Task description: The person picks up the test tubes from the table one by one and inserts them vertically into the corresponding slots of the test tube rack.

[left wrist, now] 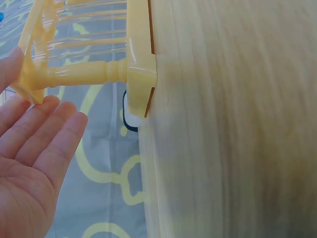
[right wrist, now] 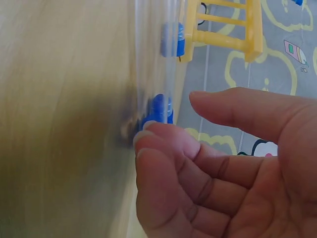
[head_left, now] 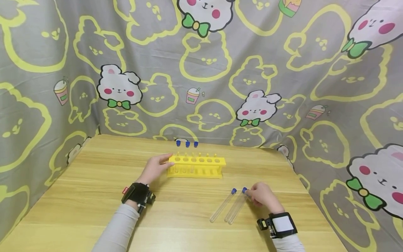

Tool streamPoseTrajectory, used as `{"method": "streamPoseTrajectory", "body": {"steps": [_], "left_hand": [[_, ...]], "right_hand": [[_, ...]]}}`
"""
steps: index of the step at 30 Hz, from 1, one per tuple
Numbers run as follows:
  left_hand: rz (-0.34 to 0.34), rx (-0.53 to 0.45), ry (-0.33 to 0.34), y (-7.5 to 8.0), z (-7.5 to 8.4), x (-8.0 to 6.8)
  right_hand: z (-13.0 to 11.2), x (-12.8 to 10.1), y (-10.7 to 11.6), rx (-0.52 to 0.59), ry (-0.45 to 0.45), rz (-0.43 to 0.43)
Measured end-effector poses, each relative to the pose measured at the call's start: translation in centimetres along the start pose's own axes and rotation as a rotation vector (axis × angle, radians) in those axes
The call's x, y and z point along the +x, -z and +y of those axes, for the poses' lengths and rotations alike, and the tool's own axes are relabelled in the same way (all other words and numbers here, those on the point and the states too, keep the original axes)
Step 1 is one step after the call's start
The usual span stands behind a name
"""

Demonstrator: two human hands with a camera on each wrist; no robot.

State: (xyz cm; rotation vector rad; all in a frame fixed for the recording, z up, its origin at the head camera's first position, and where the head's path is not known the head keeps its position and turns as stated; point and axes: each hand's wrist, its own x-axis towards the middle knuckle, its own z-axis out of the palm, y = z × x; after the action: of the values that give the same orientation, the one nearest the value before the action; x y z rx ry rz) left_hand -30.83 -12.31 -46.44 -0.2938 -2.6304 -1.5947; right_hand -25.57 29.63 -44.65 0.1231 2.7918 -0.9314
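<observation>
Two clear test tubes [head_left: 232,206] with blue caps lay side by side on the wooden desk [head_left: 94,196], near right, capped ends pointing far. Right hand [head_left: 262,196] at the far end of the right-hand tube, fingertips [right wrist: 163,136] curled against its blue cap [right wrist: 159,110]; whether pinching it or only touching, cannot tell from the blurred wrist view. Second cap [right wrist: 173,39] just beyond, beside the first.

Yellow tube rack [head_left: 196,166] stood mid-desk, further off, holding three tubes with blue caps [head_left: 187,144] rising above its far row. Left hand [head_left: 154,168] rested at the rack's left end, fingers [left wrist: 47,134] straight and relaxed, released, touching the end plate; nothing gripped. Rack's turned post [left wrist: 84,74] and base block [left wrist: 141,74] showed close in the left wrist view, seated on the desk surface.

Grey sleeves and black wrist straps on both forearms. Grey cloth [head_left: 201,70] with yellow outlines and white bear figures hung behind and to both sides of the desk.
</observation>
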Motion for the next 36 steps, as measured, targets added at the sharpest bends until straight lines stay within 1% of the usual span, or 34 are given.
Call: {"method": "streamPoseTrajectory", "body": {"steps": [9, 13, 16, 27, 36], "left_hand": [[-0.006, -0.011, 0.005, -0.1, -0.1, 0.0], [-0.004, -0.004, 0.001, 0.0, -0.1, 0.1], [0.000, 0.007, -0.008, 0.1, -0.2, 0.1], [-0.003, 0.014, 0.002, 0.0, -0.4, 0.3], [-0.005, 0.016, 0.009, -0.1, -0.3, 0.3]], "right_hand": [[0.4, 0.3, -0.6, -0.031, -0.045, -0.019], [0.3, 0.4, -0.6, -0.026, -0.060, -0.022], [0.3, 0.5, -0.6, -0.026, -0.071, -0.019], [0.0, 0.1, -1.3, -0.004, -0.080, 0.016], [0.2, 0.2, -1.5, -0.001, -0.101, 0.014]]}}
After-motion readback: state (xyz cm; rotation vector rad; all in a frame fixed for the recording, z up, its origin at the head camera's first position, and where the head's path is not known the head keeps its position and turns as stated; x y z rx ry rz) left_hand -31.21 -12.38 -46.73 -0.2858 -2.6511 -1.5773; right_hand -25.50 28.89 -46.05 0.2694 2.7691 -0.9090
